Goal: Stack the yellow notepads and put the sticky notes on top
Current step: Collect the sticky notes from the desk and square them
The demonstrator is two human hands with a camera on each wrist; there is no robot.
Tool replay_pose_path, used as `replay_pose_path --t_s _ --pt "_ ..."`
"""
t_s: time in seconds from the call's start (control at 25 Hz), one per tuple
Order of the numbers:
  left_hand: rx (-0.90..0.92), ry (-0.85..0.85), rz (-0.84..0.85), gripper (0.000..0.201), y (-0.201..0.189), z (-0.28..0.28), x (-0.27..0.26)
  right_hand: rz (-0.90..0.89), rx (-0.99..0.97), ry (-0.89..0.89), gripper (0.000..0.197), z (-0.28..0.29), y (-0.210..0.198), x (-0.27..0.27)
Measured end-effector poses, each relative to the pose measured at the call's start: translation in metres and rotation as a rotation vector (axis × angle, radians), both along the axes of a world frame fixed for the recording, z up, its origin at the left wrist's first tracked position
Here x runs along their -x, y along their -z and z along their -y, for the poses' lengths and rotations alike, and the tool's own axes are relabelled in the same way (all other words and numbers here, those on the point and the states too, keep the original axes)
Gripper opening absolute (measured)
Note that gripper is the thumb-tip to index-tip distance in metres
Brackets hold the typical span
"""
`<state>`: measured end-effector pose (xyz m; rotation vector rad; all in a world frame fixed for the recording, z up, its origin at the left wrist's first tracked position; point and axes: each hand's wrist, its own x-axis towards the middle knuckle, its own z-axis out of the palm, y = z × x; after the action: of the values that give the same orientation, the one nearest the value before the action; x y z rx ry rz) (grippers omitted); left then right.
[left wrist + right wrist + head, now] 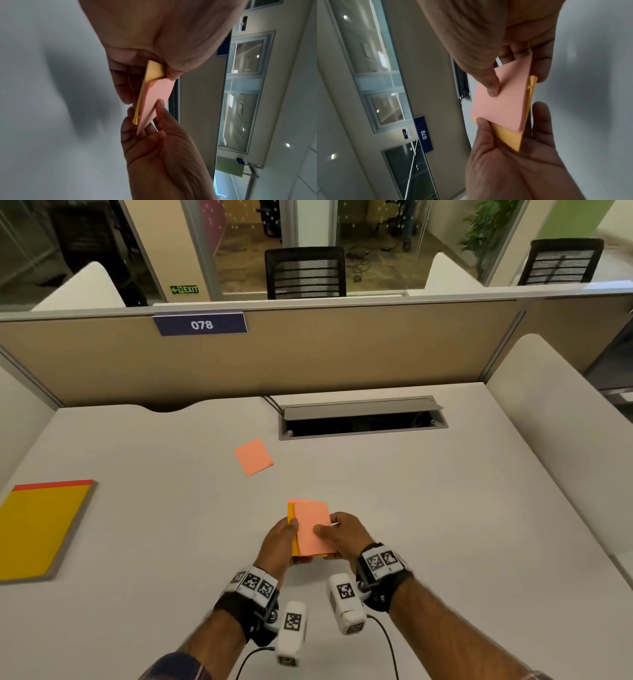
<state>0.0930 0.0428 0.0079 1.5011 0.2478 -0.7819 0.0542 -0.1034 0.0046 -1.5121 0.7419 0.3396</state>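
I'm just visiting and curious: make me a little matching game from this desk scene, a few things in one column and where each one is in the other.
Things:
1. yellow notepad
2. loose pink sticky note
3. pink and orange sticky notes
4. cable hatch

Places:
A. held between both hands
B. flat on the desk's left edge
C. open, at the back of the desk
D. alone on the desk, beyond the hands

Pairs: 1-B, 2-D, 3-A, 4-C
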Motion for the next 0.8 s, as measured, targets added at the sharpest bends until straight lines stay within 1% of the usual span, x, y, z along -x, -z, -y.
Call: replay_pose_path --t_s 0.04,0.08,0.16,0.2,0.28,0.36,0.44,0.52,0.6,0.68,0.72,0.8 --pt "-0.023 0.020 0.013 0.028 0.000 -0.002 -0.004 -0.005 -0.030 0.016 0.036 -0.006 0.000 -0.003" --pt "-0.054 0.044 0.027 0.029 0.001 -0.005 -0.011 0.002 -0.052 0.026 0.033 -0.011 0.000 -0.006" --pt "-0.161 0.117 0.076 0.033 0.005 -0.011 -0.032 0.027 -0.014 0.055 0.018 -0.014 0.001 -0.012" --pt "-0.236 0.158 0.128 0.035 0.009 -0.014 -0.048 0.034 0.009 0.071 0.016 -0.014 0.002 -0.014" --pt "-0.392 0.190 0.272 0.029 0.017 -0.020 -0.090 0.034 0.026 0.084 0.017 -0.012 0.001 -0.014" --pt "-0.603 0.189 0.461 0.018 0.022 -0.026 -0.141 0.027 0.033 0.089 0.012 -0.009 0.001 -0.011" --pt "-0.761 0.206 0.598 0.017 0.025 -0.030 -0.188 0.007 0.038 0.102 0.015 -0.004 0.006 -0.005" --pt "-0.929 0.297 0.651 0.031 0.030 -0.028 -0.222 -0.001 0.056 0.118 0.022 0.000 0.012 0.000" --pt "-1.088 0.388 0.615 0.053 0.035 -0.026 -0.239 -0.009 0.076 0.130 0.028 0.003 0.017 0.006" --pt "-1.179 0.411 0.598 0.065 0.038 -0.024 -0.247 -0.020 0.067 0.135 0.037 0.005 0.018 0.015" --pt "-1.199 0.415 0.598 0.068 0.038 -0.024 -0.250 -0.028 0.058 0.133 0.037 0.006 0.019 0.018" --pt "-1.204 0.407 0.579 0.071 0.039 -0.025 -0.259 -0.024 0.064 0.137 0.026 0.004 0.019 0.016"
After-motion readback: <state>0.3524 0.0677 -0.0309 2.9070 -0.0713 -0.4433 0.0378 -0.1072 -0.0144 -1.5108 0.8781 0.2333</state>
